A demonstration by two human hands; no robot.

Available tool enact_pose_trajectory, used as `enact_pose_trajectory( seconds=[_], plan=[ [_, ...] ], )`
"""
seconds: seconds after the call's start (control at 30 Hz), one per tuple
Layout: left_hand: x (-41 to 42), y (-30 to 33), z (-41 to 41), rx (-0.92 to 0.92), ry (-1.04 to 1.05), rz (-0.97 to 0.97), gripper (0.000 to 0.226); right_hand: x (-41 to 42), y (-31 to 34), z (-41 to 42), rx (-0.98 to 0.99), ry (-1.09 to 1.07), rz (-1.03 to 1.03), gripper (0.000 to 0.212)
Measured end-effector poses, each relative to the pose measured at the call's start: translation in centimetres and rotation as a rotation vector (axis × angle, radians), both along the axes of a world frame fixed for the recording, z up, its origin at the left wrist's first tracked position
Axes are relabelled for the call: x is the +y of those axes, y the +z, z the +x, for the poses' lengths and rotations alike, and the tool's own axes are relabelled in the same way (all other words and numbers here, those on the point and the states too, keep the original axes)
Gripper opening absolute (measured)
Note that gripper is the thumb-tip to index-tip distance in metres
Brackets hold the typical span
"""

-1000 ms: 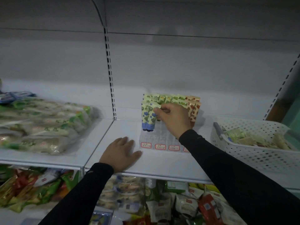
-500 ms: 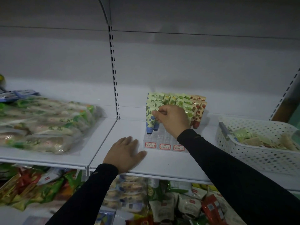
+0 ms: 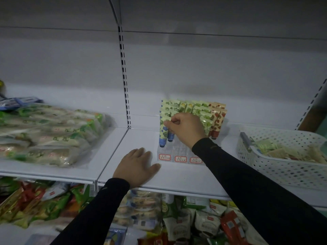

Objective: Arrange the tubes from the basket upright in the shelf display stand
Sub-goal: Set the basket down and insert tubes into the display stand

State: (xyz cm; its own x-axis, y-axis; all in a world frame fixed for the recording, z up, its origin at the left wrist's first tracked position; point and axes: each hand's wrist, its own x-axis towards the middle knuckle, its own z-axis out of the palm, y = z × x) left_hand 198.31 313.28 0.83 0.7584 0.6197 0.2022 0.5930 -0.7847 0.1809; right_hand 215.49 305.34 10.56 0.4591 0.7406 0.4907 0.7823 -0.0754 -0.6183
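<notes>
The right hand [image 3: 185,128] is pinching the top edge of a blue-capped tube [image 3: 163,131], which is standing cap-down in the near-left slot of the clear display stand [image 3: 178,152] on the shelf [image 3: 177,177]. The left hand [image 3: 137,167] is lying flat, fingers spread, on the shelf just left of the stand. The white basket [image 3: 276,167] is sitting at the right, holding more tubes.

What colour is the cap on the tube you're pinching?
Blue, on the tube the right hand pinches; head view.
</notes>
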Motion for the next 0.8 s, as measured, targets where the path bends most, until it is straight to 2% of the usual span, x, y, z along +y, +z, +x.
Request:
enact_pose_trajectory(
  seconds=[0.17, 0.5, 0.7, 0.8],
  plan=[
    [-0.59, 0.64, -0.08, 0.014, 0.019, -0.010, 0.098, -0.10, 0.39, -0.29, -0.058, -0.007, -0.032, 0.033],
    [-0.70, 0.71, -0.10, 0.005, 0.027, -0.031, 0.099, 0.02, 0.35, -0.29, -0.053, -0.011, -0.044, 0.030],
    [-0.55, 0.62, -0.18, 0.006, 0.034, -0.070, 0.091, 0.04, 0.14, -0.16, -0.068, 0.006, -0.067, 0.040],
    [-0.32, 0.37, -0.12, -0.021, 0.027, -0.063, 0.073, -0.26, 0.24, -0.12, -0.053, 0.015, -0.068, 0.048]
  ],
)
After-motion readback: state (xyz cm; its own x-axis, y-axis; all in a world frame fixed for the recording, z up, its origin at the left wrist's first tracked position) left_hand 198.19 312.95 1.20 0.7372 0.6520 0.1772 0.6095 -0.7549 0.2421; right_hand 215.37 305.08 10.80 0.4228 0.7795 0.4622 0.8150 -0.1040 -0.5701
